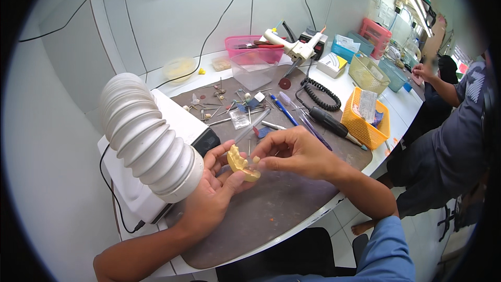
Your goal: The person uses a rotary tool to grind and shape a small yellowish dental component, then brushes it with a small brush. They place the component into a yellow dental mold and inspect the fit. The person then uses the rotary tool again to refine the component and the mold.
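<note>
My left hand [213, 190] holds a yellow dental cast [237, 161] with a row of teeth, its fingers and thumb wrapped round the cast's edges. Over the cast's right side, my right hand [300, 152] has thumb and forefinger pinched together. At those fingertips a small pale yellow tooth-like piece [256, 160] shows, close against the cast; whether it touches the cast I cannot tell. Both hands are above the brown mat [271, 214]. Just beyond them lie a clear tube-like stick [252, 125] and a blue pen [283, 108].
A ribbed white suction hose [146, 136] arches beside my left forearm. Burs and small tools [219, 105] are strewn at the mat's back. A black handpiece [334, 125] lies right, beside a yellow basket [371, 134]. A pink bin [235, 52] stands behind. Another person [443, 141] stands right.
</note>
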The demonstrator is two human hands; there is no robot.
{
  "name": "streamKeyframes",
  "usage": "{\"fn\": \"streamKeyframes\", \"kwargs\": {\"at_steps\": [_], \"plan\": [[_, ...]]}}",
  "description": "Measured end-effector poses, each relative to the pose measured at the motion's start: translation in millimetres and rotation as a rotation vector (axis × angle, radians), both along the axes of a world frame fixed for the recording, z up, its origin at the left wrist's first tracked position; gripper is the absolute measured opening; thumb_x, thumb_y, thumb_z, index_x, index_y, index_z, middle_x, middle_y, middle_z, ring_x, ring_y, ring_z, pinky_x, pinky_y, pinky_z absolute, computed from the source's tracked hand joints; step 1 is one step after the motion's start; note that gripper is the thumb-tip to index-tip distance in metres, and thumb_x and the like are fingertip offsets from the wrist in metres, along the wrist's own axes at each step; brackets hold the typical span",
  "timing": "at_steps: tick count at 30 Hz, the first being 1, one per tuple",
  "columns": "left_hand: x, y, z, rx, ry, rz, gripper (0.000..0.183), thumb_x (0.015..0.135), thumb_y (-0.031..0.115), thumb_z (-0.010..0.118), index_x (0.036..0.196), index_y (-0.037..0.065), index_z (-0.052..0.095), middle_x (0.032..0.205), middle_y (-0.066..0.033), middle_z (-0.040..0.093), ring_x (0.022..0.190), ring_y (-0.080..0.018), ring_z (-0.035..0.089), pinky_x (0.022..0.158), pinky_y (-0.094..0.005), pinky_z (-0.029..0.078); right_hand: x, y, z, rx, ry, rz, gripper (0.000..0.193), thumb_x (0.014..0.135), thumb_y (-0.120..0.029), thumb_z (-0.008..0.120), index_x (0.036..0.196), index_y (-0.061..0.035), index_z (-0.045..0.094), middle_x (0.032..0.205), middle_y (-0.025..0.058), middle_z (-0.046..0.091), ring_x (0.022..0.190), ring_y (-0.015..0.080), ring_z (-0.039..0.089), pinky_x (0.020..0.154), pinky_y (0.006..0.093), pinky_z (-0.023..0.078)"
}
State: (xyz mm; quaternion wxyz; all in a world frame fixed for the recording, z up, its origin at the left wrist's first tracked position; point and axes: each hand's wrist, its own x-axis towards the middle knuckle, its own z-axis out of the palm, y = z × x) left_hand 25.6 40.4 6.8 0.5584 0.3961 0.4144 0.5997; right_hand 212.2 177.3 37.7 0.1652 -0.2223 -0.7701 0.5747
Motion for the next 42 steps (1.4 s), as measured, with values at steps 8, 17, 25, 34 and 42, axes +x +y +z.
{"fn": "streamKeyframes", "kwargs": {"at_steps": [8,17,25,34,42], "plan": [[2.2,-0.1,1.3,0.019,0.032,-0.02,0.06,0.102,0.01,0.06,0.152,0.0,0.028,0.14,-0.0149,0.048,0.125,-0.0226,0.059,0.103,-0.0387,0.056,3.6,-6.0,-6.4,-0.076,0.061,-0.006,0.022,0.092,-0.012,0.076,0.109,0.0,0.071,0.102,0.0055,0.073,0.096,0.0107,0.069,0.088,0.0278,0.055],[0.9,-0.5,0.9,0.028,0.037,-0.024,0.062,0.102,0.012,0.062,0.153,0.0,0.029,0.139,-0.0147,0.048,0.123,-0.0216,0.059,0.102,-0.038,0.057,1.1,-8.9,-5.1,-0.118,0.095,0.029,0.022,0.091,-0.009,0.076,0.109,0.0012,0.069,0.105,0.0065,0.072,0.099,0.0119,0.068,0.093,0.0288,0.056],[0.8,-0.1,2.0,0.035,0.033,-0.045,0.063,0.101,0.01,0.062,0.154,0.0,0.028,0.139,-0.0158,0.048,0.124,-0.0222,0.058,0.103,-0.0389,0.056,1.6,-10.4,-5.7,-0.115,0.1,0.042,0.023,0.091,-0.009,0.076,0.111,0.0006,0.069,0.105,0.0061,0.071,0.099,0.0111,0.068,0.092,0.0282,0.056],[1.4,-0.3,2.1,0.045,0.036,-0.033,0.063,0.1,0.006,0.063,0.153,-0.001,0.029,0.14,-0.0161,0.047,0.127,-0.0253,0.058,0.104,-0.0395,0.056,4.4,-9.8,-2.5,0.008,0.071,-0.005,0.019,0.093,-0.014,0.075,0.105,-0.0004,0.072,0.098,0.0047,0.073,0.09,0.0091,0.068,0.084,0.0271,0.056],[1.6,-0.7,-1.3,0.074,0.095,-0.006,0.064,0.097,0.003,0.067,0.151,0.002,0.032,0.141,-0.0184,0.047,0.125,-0.0261,0.059,0.104,-0.0387,0.056,5.0,-12.6,-4.2,0.138,0.058,-0.012,0.012,0.091,-0.007,0.076,0.1,0.0014,0.073,0.097,0.0069,0.073,0.09,0.0099,0.068,0.08,0.0252,0.055]]}}
